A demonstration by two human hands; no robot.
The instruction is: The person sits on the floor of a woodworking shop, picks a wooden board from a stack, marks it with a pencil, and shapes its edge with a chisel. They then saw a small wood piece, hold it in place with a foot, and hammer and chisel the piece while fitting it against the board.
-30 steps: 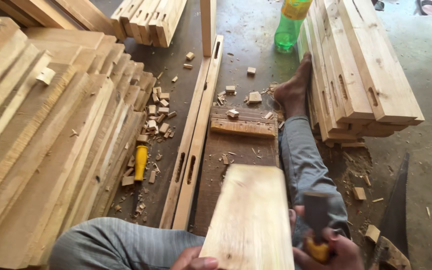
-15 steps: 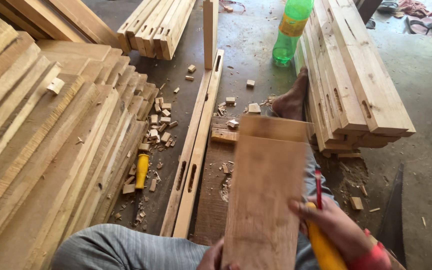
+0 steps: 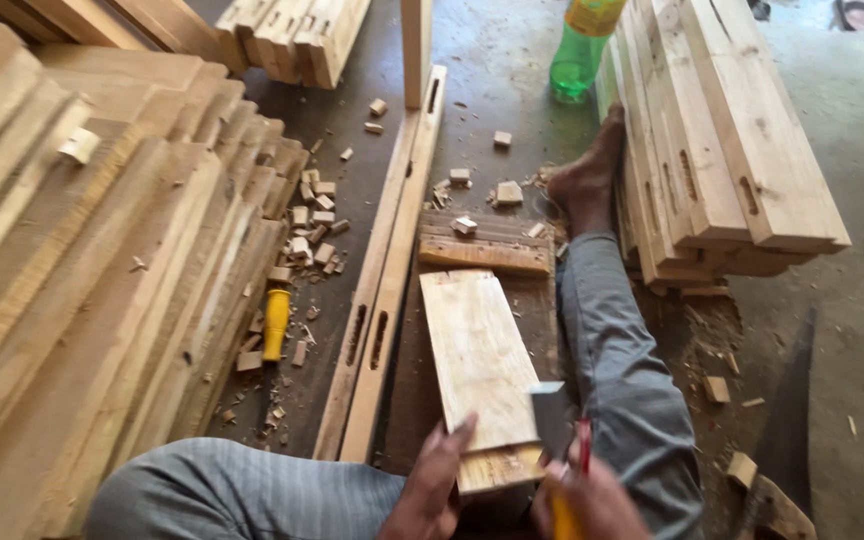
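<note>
Sitting on a bare concrete floor [image 3: 852, 200] strewn with chips and sawdust, a person in grey trousers works with a pale board [image 3: 477, 365] lying flat between the legs; this board is the landmark for all else. Beyond its far end lies a shorter plank [image 3: 482, 255] set crosswise, and past that the person's bare foot [image 3: 587, 175] rests on the floor. Farther off stands a green bottle [image 3: 580, 50]. Left of the board run two long rails [image 3: 382, 300] with cut slots, side by side, and left of those a yellow-handled tool [image 3: 275, 323] lies among small offcuts. A big slanting stack [image 3: 72, 300] of planks fills the space far left of the board, while a second stack [image 3: 722, 150] of slotted timbers lies to its right beyond the outstretched leg. A handsaw [image 3: 782, 440] rests on the floor well to the right, near the board's close end. The left hand [image 3: 432, 490] lies on the near left corner of the board, fingers spread fairly flat and pressing it down, thumb along the edge. The right hand [image 3: 587, 505] is closed round the yellow handle of a chisel [image 3: 554, 425], whose wide steel blade stands on the board's near end, right at the line where the pale face meets a darker strip; a red pencil [image 3: 584, 445] is gripped in the same fist beside the blade.
</note>
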